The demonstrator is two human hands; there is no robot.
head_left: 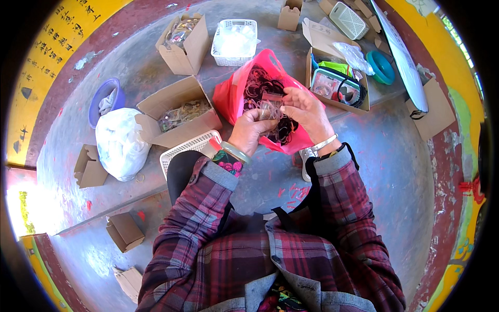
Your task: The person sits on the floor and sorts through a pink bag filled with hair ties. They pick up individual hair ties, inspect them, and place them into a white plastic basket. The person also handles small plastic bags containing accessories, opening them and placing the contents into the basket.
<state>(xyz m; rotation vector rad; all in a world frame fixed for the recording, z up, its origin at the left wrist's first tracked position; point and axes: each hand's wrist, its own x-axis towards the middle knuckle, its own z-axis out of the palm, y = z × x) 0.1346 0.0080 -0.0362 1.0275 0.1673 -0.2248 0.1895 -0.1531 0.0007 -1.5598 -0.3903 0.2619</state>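
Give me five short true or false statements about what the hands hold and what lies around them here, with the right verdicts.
1. Both hands hold a small clear plastic packet. True.
2. The red plastic bag under the hands is full of white cloth. False: it holds dark elastic loops.
3. The left hand wears a pale green bangle at the wrist. True.
4. The white tied plastic sack lies to the person's right. False: it lies to the left, beside an open cardboard box.
5. The right hand rests on the floor. False: it is raised at the packet.
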